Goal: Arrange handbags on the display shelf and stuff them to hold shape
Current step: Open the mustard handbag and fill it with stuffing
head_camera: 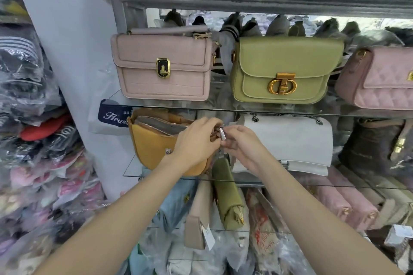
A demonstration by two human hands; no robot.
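two bare forearms, sleeveless to the frame edge, no jewellery.

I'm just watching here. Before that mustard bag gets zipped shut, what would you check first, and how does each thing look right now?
1. Mustard bag sits on the glass shelf: ok.
2. Left hand steadies the bag's end: ok.
3. Right hand pinches the silver zipper pull: ok.
4. Zipper open along the top: ok.
5. Stuffing inside to hold shape: cannot tell; only grey lining shows.
6. White bag beside it keeps clear: ok.
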